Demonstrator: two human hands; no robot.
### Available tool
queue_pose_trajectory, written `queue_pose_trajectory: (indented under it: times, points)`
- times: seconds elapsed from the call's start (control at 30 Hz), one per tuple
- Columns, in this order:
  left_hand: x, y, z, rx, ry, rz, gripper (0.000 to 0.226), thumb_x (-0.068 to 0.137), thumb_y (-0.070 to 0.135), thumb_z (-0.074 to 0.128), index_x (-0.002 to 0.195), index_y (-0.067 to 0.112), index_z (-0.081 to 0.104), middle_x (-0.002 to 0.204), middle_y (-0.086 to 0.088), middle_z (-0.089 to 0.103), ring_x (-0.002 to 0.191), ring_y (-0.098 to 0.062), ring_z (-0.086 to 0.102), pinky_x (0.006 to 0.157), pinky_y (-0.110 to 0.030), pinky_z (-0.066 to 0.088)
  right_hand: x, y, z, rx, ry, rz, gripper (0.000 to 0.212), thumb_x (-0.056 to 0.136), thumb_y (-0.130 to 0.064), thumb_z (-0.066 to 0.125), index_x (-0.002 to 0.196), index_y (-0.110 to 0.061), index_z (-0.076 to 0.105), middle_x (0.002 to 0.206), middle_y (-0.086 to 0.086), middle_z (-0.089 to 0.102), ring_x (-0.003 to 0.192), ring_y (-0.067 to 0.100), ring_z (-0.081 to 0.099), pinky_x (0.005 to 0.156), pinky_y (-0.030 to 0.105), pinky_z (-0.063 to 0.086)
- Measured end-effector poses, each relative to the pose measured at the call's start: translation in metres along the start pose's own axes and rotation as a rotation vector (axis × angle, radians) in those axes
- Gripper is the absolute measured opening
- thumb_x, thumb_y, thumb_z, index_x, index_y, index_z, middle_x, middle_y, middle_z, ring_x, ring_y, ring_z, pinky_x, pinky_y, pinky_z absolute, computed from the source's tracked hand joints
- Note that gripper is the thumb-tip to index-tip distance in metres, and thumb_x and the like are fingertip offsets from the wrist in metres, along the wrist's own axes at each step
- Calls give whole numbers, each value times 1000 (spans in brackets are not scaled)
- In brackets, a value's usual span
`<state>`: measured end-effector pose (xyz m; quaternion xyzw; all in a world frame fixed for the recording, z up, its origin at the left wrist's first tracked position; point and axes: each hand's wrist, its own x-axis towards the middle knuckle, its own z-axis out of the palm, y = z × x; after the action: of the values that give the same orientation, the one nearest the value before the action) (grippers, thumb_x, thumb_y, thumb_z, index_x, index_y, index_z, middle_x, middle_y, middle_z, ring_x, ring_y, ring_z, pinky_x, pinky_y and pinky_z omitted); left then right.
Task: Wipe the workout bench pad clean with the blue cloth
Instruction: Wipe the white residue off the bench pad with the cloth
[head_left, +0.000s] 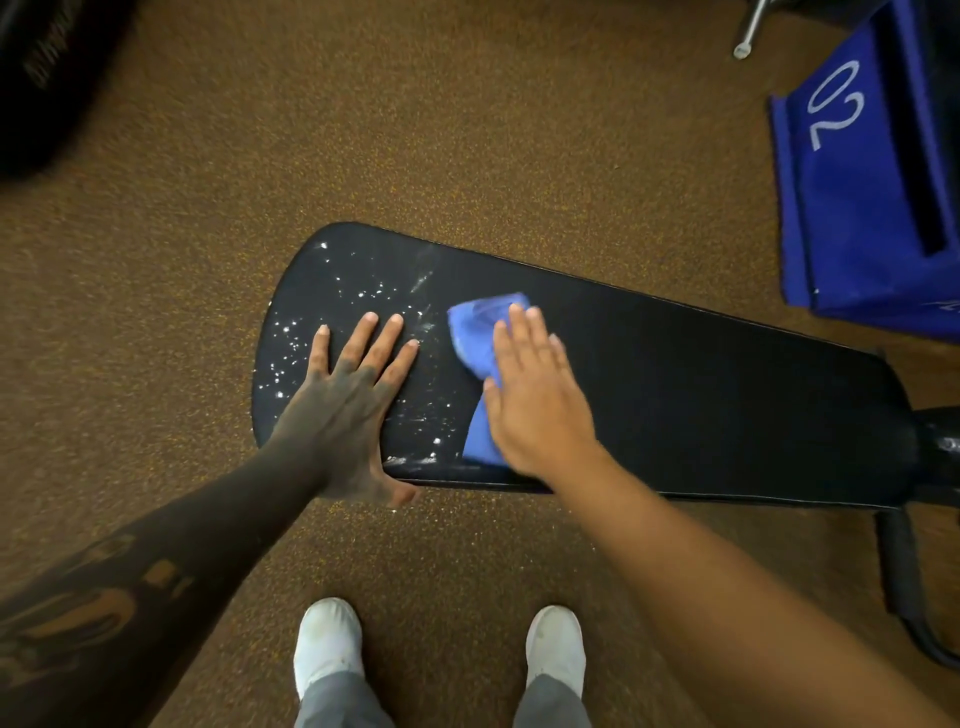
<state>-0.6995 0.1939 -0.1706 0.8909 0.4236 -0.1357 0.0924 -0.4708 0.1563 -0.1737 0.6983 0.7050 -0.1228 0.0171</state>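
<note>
Pressing flat, your right hand (535, 400) holds the blue cloth (480, 353) against the bench pad (701, 395) at frame centre. Your left hand (345, 400), fingers spread, braces the pad among white specks (291, 332), likely steadying you.

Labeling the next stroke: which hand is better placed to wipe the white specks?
Likely right: the right hand presses the blue cloth beside the specks; the left hand lies bare on the bench pad.

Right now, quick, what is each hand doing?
Left hand: open, flat on the pad.
Right hand: open, pressing the cloth onto the pad.
</note>
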Motion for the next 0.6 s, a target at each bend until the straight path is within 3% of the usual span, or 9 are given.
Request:
queue_pose_trajectory:
  times: [0.13,0.3,0.37,0.53,0.6]
  points:
    - [0,0,0,11,0,7,156,39,107,37,158,15,-5,168,-11,-11,155,-33,-13,122,-65,0,28,-1,-9,83,18,204,63,102,-28,33,154,-1,10,164,17,-5,151,29,-9,123,43,5]
    - [0,-1,1,19,-3,12,158,40,109,33,158,10,0,168,-13,-8,155,-33,-10,122,-65,2,-40,-41,12,89,-4,-7,67,100,-31,32,155,-3,7,164,15,-6,151,27,-13,123,42,1]
    - [1,-4,-1,21,-3,24,159,39,110,32,158,11,-1,168,-13,-9,155,-33,-10,122,-65,2,-42,-30,14,67,-7,-10,66,100,-31,32,155,-5,7,164,12,-6,151,25,-13,123,42,1]
    - [3,-12,-3,19,-18,64,160,37,109,37,158,14,-6,168,-11,-12,155,-32,-13,123,-64,1,-15,-25,7,101,48,253,63,101,-26,30,155,-3,6,164,13,-9,150,25,-14,123,39,-4]
    - [4,-14,-3,22,-20,70,160,37,110,34,158,13,-7,168,-12,-14,155,-32,-14,123,-64,1,-20,-48,10,158,70,275,65,100,-26,32,155,-2,7,164,15,-8,150,27,-14,122,40,-4]
